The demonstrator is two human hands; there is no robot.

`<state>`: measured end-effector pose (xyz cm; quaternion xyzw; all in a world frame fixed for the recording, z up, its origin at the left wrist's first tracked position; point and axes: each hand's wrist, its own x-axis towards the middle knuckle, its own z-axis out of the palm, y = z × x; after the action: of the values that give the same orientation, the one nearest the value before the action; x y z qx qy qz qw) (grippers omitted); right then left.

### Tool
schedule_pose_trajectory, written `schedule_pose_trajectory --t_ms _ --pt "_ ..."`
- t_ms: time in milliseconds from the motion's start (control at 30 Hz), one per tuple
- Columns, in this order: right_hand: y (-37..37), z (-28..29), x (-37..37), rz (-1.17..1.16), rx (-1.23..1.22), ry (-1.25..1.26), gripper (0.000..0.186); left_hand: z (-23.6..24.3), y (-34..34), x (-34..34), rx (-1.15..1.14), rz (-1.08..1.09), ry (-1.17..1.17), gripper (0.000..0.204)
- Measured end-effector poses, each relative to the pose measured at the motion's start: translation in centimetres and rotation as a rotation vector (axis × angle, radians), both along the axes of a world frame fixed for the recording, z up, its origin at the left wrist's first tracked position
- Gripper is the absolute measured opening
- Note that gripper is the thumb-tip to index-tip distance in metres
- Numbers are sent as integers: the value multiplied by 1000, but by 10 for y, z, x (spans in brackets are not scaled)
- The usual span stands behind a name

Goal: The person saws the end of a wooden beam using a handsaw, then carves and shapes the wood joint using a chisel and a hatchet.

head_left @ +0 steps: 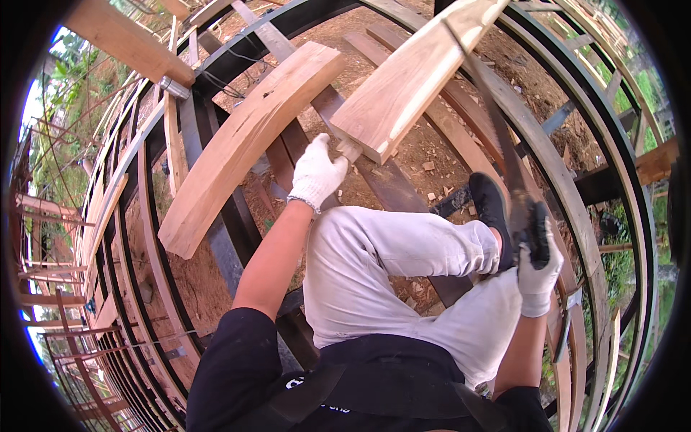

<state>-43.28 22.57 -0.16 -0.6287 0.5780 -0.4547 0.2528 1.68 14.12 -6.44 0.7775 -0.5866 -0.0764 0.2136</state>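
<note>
L hand [319, 173] fingers half-curled by plank [417, 83], grip unclear; R hand [541, 266] fingers wrapped round saw [509, 147]. Plank shift cld skid saw.

- left hand [317, 174]: a white, knitted-looking glove [314, 184] with a snug cuff at the wrist
- right hand [538, 277]: a matching white glove [536, 304], likewise short at the wrist
- black shirt [392, 371] with short, loose sleeves [241, 342], forearms bare below
- small white lettering [294, 383] across the shirt's chest
- pale, off-white long trousers [374, 237], softly creased
- black low-cut shoe [489, 205], ankle showing above
</note>
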Motion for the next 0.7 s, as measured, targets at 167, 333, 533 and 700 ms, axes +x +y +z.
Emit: schedule_pose_trajectory --t_ms 167,333,533,700 --pt "8 -37 -79 -313 57 728 43 30 -11 12 225 2 68 66" --pt "-3 -135 -173 -368 284 1018 46 -4 -32 -16 400 -2 -3 61" --pt "-20 -174 -169 -192 462 1171 62 -6 -18 45 388 -100 119 65" --pt "-58 -113 -133 -243 438 1065 51 30 -44 11 565 -110 2 80"
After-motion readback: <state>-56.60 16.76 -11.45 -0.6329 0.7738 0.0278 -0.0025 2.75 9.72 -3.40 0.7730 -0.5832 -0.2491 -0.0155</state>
